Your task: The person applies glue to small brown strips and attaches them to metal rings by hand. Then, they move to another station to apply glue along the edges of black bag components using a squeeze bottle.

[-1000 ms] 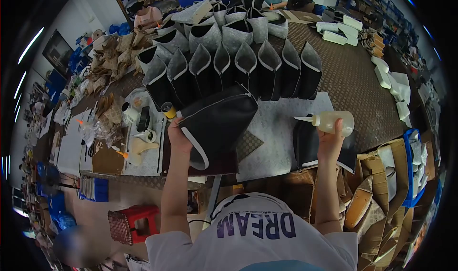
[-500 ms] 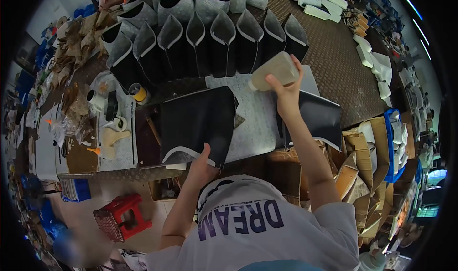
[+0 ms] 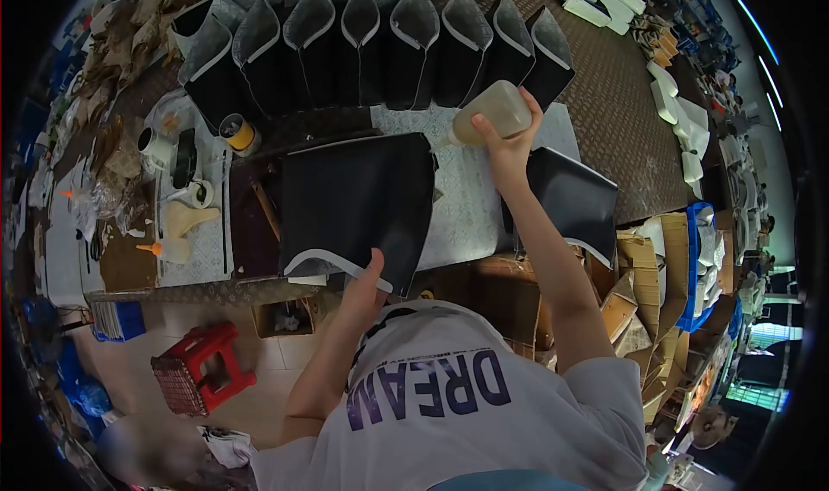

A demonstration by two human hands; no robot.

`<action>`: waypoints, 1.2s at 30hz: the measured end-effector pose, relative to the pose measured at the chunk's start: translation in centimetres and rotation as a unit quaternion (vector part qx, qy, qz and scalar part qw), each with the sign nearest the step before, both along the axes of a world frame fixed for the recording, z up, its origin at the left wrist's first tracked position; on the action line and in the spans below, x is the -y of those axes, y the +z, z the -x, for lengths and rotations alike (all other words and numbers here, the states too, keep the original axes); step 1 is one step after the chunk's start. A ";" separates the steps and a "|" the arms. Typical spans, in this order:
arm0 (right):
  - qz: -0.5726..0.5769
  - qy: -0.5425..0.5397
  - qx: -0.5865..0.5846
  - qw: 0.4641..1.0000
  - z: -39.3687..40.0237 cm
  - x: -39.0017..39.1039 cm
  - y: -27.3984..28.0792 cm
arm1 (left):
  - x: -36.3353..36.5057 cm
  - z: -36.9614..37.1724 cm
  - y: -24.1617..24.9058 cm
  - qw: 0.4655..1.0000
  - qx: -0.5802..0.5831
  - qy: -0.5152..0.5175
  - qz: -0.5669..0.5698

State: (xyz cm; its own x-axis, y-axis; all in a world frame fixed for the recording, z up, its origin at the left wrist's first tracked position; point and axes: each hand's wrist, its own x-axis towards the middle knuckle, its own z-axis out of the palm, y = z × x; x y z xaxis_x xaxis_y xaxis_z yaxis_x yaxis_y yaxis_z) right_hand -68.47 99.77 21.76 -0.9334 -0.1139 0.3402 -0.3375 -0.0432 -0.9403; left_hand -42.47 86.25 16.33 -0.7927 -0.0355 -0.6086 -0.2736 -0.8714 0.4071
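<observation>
A flat black bag panel (image 3: 358,202) with a pale curved edge lies on the workbench (image 3: 622,137). My left hand (image 3: 367,285) grips its near edge. My right hand (image 3: 507,150) is closed around a translucent squeeze bottle (image 3: 488,113) of yellowish liquid. The bottle is tipped, its nozzle pointing left at the panel's far right corner. A second black panel (image 3: 574,199) lies to the right of my right forearm.
Several upright black and grey bags (image 3: 380,42) stand in rows along the far side. Small cans, a cup and tools (image 3: 186,176) crowd the left of the bench. Cardboard pieces (image 3: 643,292) pile at the right. A red stool (image 3: 200,377) stands on the floor below.
The black panel went from raised in my left hand to flat on the bench, held by its near edge. My right hand swung the bottle up and left, nozzle now over the panel's far corner.
</observation>
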 end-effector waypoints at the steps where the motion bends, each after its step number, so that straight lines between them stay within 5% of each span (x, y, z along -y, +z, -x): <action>1: -0.012 -0.004 -0.008 1.000 0.0 0.1 0.0 | -0.1 0.0 -0.2 1.000 0.007 0.002 -0.006; 18: 0.067 -0.005 0.124 0.990 -0.2 -1.2 -0.9 | -1.0 1.1 -1.4 0.999 0.002 0.024 -0.024; 22: 0.104 -0.006 0.167 0.980 -2.1 -2.1 -0.4 | -0.7 1.0 -4.2 0.982 -0.052 -0.069 0.166; 25: 0.115 -0.015 0.187 0.976 -3.2 -2.4 -0.3 | -0.7 2.2 -3.3 0.995 -0.042 -0.059 0.071; 27: 0.119 -0.019 0.222 0.967 -3.8 -2.8 -0.4 | -0.9 3.1 -1.9 0.994 0.012 0.015 -0.110; 36: 0.133 -0.020 0.255 0.958 -7.7 -4.3 0.0 | -1.6 4.8 1.7 0.995 -0.072 0.032 -0.054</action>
State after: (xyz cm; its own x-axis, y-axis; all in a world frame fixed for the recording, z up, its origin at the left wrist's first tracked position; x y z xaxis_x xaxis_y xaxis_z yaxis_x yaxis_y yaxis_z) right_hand -60.78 104.12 21.80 -0.9878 -0.0470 -0.1484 0.1557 -0.3001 -0.9411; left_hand -47.31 87.83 18.08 -0.8698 -0.0293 -0.4926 -0.1619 -0.9261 0.3409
